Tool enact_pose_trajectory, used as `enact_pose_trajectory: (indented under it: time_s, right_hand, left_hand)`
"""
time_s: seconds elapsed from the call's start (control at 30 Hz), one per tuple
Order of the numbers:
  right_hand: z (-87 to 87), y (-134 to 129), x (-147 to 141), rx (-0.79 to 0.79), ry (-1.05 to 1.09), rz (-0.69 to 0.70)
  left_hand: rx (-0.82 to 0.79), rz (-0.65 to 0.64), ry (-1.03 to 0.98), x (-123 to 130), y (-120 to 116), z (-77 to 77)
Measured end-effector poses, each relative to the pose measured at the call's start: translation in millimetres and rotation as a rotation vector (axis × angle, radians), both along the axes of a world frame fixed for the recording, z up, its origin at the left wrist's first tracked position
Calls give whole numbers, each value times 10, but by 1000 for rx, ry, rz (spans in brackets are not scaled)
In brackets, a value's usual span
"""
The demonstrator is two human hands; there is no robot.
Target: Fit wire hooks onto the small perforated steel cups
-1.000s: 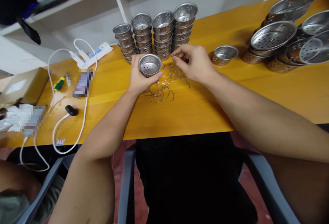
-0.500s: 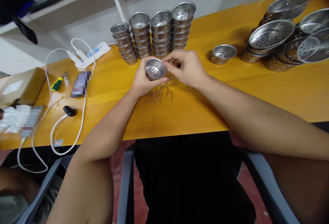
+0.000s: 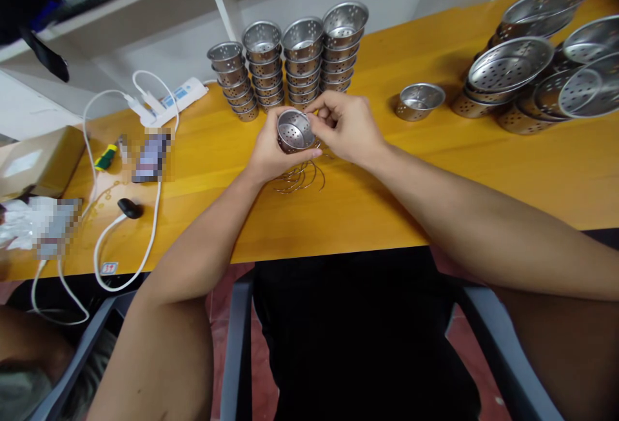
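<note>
A small perforated metal strainer cup (image 3: 294, 132) is gripped in my left hand (image 3: 267, 150), its mouth tilted up toward me. The fingers wrap its left side and the thumb runs under its near side. My right hand (image 3: 349, 126) is closed in a pinch at the cup's right rim; whatever lies between those fingertips is too small to make out. Several thin curved wires (image 3: 300, 179) lie on the table just below the cup, partly covered by my left hand.
Stacks of strainer cups (image 3: 304, 53) stand behind my hands. One single cup (image 3: 420, 101) sits to the right, near larger strainer baskets (image 3: 510, 69). Leftward lie a power strip (image 3: 181, 100), a phone (image 3: 151, 156), cables, a green-yellow object (image 3: 106, 158) and a cardboard box (image 3: 43, 163).
The cup has shifted slightly to the right and turned a little in my left hand. My right hand stays pinched at its rim, moved only slightly.
</note>
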State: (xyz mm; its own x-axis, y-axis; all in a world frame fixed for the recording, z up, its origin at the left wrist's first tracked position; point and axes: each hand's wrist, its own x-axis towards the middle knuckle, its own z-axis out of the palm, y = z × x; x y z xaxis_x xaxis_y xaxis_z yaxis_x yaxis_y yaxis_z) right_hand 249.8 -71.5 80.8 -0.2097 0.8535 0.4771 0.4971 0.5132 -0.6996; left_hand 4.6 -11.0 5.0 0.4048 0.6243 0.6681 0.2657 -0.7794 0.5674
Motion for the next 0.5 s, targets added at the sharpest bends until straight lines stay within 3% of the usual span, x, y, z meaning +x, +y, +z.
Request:
enact_pose_trajectory:
  time_s: [0.27,0.4,0.5]
  right_hand:
    - [-32,18,-72,-30,85,10]
    - [38,-1,-26,-69,226,196]
    - [106,-27,22,-189,288,348]
  left_hand:
    - [-29,3,7,3,-42,32]
    - [-86,-79,-51,-50,7,21]
    - [-121,-137,-88,-86,47,14]
